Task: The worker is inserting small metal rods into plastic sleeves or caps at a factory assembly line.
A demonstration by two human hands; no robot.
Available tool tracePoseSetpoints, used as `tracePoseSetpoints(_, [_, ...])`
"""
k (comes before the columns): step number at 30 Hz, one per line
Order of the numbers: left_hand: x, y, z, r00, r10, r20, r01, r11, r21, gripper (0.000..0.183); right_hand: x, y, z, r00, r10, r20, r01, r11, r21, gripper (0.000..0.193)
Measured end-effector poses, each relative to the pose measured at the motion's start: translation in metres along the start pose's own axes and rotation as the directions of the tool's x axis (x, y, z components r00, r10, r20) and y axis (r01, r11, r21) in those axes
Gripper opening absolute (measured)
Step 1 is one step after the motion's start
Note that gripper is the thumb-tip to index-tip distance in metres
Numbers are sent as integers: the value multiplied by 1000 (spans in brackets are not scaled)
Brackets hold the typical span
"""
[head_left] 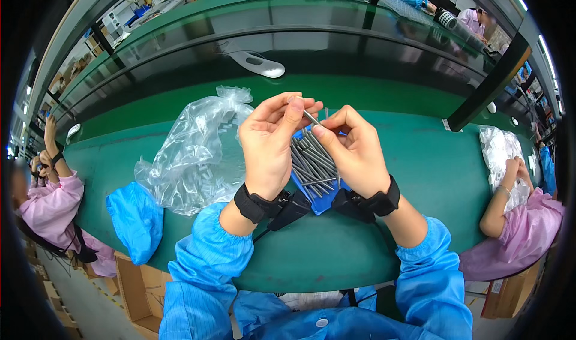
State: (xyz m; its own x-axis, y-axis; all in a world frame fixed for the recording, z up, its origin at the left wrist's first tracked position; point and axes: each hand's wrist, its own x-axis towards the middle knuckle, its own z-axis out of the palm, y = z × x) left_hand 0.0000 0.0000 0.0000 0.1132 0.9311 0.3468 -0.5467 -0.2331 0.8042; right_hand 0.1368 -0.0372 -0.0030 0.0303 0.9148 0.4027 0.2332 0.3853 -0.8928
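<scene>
My left hand (271, 141) and my right hand (355, 153) meet over the middle of the bench, both closed in a pinch. Between their fingertips is a thin grey metal rod (311, 118), tilted, its ends partly hidden by the fingers. Beneath them a blue tray (322, 205) lies on the green bench top, holding a heap of similar metal rods (312, 160). Left of my left hand, a clear plastic bag (186, 145) contains many small clear pieces. Each wrist wears a black strap with a black device.
A blue cloth-like bundle (137, 221) rests at the bench's left edge. A silver-white oval device (258, 64) sits beyond the bench. A dark post (489, 88) stands at the far right. Co-workers in pink sit at either side, the right one beside a white plastic bag (499, 157).
</scene>
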Motion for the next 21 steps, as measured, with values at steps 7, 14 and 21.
tracePoseSetpoints(7, [-3,-2,0,995,-49,89,57,993,-99,27,6,-5,-14,885,233,404,-451,648,613,16])
tracePoseSetpoints(14, [-2,-1,1,980,-34,198,47,997,-66,28,9,-5,-15,759,181,625,-644,345,683,23])
tracePoseSetpoints(21, [5,3,-1,973,-50,224,56,998,-20,28,14,-4,-20,838,234,494,-534,542,649,15])
